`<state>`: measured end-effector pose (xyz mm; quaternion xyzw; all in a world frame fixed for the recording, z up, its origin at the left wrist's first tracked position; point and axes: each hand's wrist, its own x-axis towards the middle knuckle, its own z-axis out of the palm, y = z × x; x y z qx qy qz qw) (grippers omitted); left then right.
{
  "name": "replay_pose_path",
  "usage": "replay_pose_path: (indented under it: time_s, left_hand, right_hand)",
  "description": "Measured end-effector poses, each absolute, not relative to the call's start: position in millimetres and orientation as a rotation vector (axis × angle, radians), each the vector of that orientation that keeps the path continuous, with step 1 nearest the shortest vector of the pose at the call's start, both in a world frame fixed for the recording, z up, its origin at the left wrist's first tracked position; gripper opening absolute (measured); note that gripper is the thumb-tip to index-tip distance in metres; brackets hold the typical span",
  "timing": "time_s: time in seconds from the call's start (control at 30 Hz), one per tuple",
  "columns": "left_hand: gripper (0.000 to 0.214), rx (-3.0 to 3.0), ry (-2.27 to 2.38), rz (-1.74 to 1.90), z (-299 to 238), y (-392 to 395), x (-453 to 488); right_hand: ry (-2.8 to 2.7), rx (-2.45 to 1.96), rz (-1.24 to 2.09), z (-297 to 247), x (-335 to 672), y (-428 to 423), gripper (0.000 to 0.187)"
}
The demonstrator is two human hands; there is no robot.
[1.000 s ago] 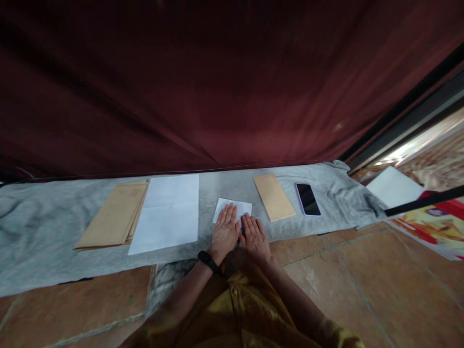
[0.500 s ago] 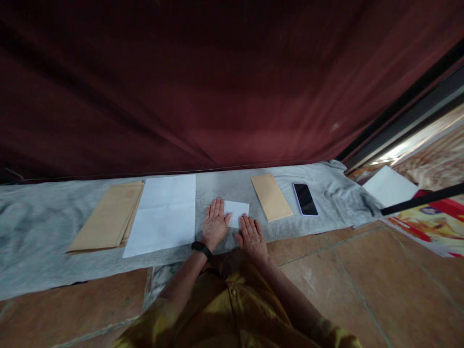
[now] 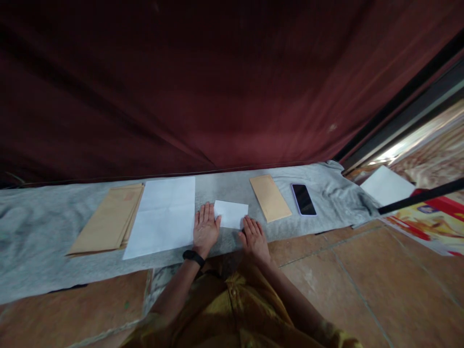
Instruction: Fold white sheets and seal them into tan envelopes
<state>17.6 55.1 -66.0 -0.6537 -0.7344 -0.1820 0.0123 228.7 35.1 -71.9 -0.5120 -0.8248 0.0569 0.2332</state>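
A small white piece of paper (image 3: 231, 213), apparently folded, lies flat on a grey cloth (image 3: 217, 187). My left hand (image 3: 206, 229) rests flat at its left edge, fingers stretched out and pointing away from me. At the paper's lower right corner lies my right hand (image 3: 254, 239), also flat, with its fingertips touching the edge. Neither hand grips anything. Just left of my left hand is a large sheet of white paper (image 3: 163, 215) with faint creases. To the right of the small paper lies a single brown envelope (image 3: 270, 198).
Several brown envelopes (image 3: 107, 220) are stacked at the left, beside the large sheet. A phone (image 3: 303, 199) lies right of the single envelope. A dark red curtain (image 3: 217, 96) hangs behind the cloth. At far right a dark bar (image 3: 420, 197) crosses above a colourful printed box (image 3: 431, 222).
My left hand has slid to the left, off the small paper, so more of its white surface shows. My right hand has hardly moved.
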Motion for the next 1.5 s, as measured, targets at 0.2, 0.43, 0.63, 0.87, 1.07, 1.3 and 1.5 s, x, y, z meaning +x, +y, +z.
replay_pose_path:
  time_s: [0.2, 0.43, 0.63, 0.87, 1.07, 1.3, 1.5]
  left_hand:
    - [0.062, -2.027, -2.304, -0.578, -67.1, 54.9, 18.7]
    - [0.06, -2.015, -2.275, -0.572, -70.2, 54.9, 16.6]
    - [0.059, -2.043, -2.298, -0.632, -64.6, 53.1, 17.0]
    - [0.056, -2.062, -2.421, -1.214, -54.6, 50.6, 6.8]
    - [0.054, -1.626, -2.771, -1.928, -48.7, 58.4, -1.2]
    - [0.025, -1.614, -2.84, -1.835, -52.2, 66.2, -3.0]
    - [0.014, -1.642, -2.879, -1.571, -51.6, 75.3, -3.3]
  right_hand:
    - [-1.97, -1.637, 0.278, -60.6, 223.8, 71.2, 0.039]
    - [-1.649, -1.618, 0.511, -70.2, 207.0, 98.9, 0.024]
    - [-1.474, -1.454, 0.857, -74.2, 203.0, 104.4, 0.034]
    - [-1.45, -1.387, 0.974, -65.7, 201.8, 110.5, 0.022]
    - [-1.437, -1.366, 1.007, -62.8, 203.3, 121.0, 0.026]
    - [-1.501, -1.393, 0.963, -68.8, 198.5, 129.0, 0.036]
    - [-1.832, -1.448, 0.501, -68.3, 201.0, 113.9, 0.049]
